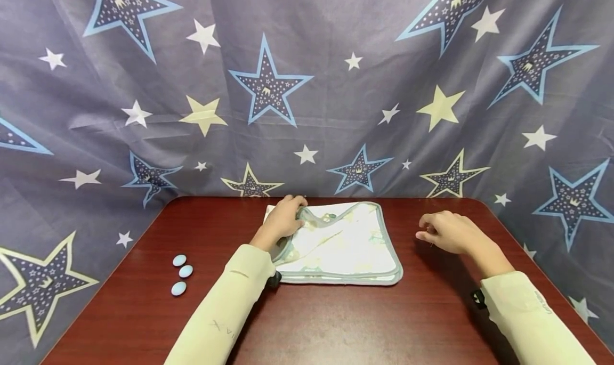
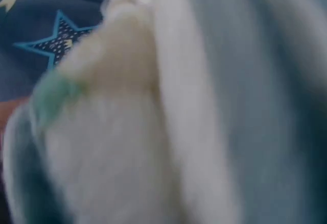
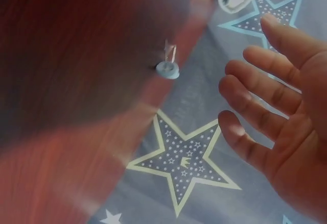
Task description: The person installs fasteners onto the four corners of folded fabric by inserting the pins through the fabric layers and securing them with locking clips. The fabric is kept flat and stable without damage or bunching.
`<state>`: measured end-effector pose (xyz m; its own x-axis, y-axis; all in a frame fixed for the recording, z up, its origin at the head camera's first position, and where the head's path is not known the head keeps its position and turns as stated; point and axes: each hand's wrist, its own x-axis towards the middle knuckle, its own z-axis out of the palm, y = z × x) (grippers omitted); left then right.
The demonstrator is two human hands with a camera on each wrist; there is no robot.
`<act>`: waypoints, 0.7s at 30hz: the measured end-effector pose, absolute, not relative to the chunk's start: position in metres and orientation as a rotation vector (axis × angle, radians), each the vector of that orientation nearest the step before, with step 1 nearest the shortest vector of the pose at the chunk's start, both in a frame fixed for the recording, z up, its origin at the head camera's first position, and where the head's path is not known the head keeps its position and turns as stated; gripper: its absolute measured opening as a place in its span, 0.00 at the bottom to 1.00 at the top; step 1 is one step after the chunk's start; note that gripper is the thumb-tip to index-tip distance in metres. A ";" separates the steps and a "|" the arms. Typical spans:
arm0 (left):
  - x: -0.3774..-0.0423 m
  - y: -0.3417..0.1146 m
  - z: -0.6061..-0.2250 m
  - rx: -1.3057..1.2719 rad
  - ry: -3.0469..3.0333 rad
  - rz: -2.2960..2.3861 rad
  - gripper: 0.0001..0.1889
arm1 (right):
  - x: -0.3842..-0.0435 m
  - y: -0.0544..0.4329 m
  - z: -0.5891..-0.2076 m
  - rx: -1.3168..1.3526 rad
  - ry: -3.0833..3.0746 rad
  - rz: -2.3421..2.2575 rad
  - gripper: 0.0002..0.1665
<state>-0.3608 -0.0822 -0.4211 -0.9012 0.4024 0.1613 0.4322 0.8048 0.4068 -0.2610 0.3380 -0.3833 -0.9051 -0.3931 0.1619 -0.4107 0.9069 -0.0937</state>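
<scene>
A folded white fleecy blanket [image 1: 355, 242] with a faint pattern and blue-grey edging lies at the middle of the table. My left hand [image 1: 283, 221] grips its upper layer near the far left corner, where the edging is raised in a wavy fold. That cloth fills most of the left wrist view, blurred, and hides the fingers. Right of the blanket, my right hand [image 1: 451, 232] is held over the table, fingers apart and bent slightly in the right wrist view. There, a small light-blue disc with thin metal prongs [image 3: 167, 70] shows beside the fingers, near the table edge.
Three light-blue oval discs [image 1: 179, 274] lie on the left of the dark red wooden table [image 1: 336, 322]. A grey curtain with stars [image 1: 326, 88] hangs right behind the table's far edge and along both sides.
</scene>
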 end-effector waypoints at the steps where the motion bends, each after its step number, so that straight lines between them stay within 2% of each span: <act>1: -0.362 -0.082 -0.420 -0.768 -2.885 -0.606 0.22 | -0.261 0.339 -0.383 0.622 -2.934 0.186 0.16; 3: -0.366 -0.080 -0.420 -0.904 -2.813 -0.500 0.18 | -0.260 0.340 -0.383 0.630 -2.942 0.188 0.15; 6: -0.371 -0.078 -0.420 -0.935 -2.772 -0.506 0.10 | -0.260 0.340 -0.384 0.648 -2.952 0.191 0.14; 9: -0.375 -0.076 -0.421 -0.816 -2.767 -0.698 0.07 | -0.260 0.340 -0.385 0.663 -2.953 0.193 0.14; 15: -0.384 -0.077 -0.427 -0.481 -2.720 -1.192 0.09 | -0.259 0.341 -0.387 0.661 -2.952 0.184 0.12; 21: -0.391 -0.076 -0.435 -0.162 -2.742 -1.391 0.08 | -0.259 0.344 -0.390 0.655 -2.967 0.198 0.10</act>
<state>-0.3911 -0.0764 -0.4346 -0.9925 0.0654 0.1032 0.1219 0.5869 0.8004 -0.2590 0.3439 -0.3898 -0.9029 -0.4121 0.1224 -0.4247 0.8991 -0.1055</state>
